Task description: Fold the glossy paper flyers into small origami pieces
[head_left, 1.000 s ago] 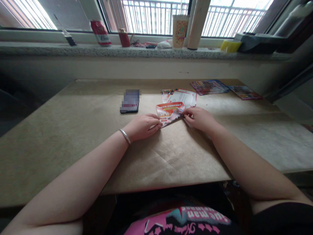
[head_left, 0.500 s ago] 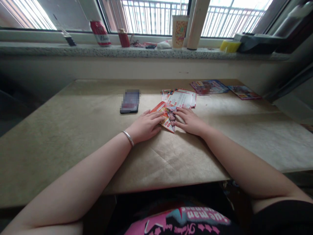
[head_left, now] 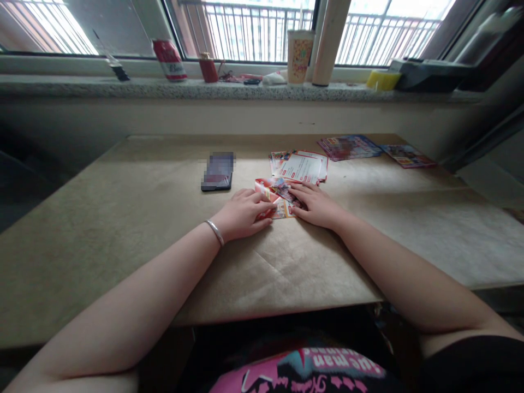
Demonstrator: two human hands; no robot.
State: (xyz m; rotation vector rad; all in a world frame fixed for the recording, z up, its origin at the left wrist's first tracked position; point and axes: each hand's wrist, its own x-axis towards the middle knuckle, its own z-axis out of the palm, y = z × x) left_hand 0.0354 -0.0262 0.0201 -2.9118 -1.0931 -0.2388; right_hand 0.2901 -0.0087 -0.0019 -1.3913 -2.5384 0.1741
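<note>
A folded sheet of printed paper, red, white and orange with a colourful picture on its flap, lies on the table between my two hands. My left hand, with a silver bangle at the wrist, is open; its stretched fingers rest on the paper's left part. From the other side my right hand lies with fingers apart and extended over the right part, thumb near the lower edge. My fingers hide both sides of the paper. Just behind it are overlapping printed sheets, white with red borders.
A dark phone lies left of the sheets. Colourful printed sheets and another one lie at the back right. On the stone windowsill stand a red can, a red bottle and a patterned cup.
The paper under my hands has turned and its folded shape differs: its pointed lower corner no longer shows, and a level lower edge faces me. My right fingers cover more of its right side.
</note>
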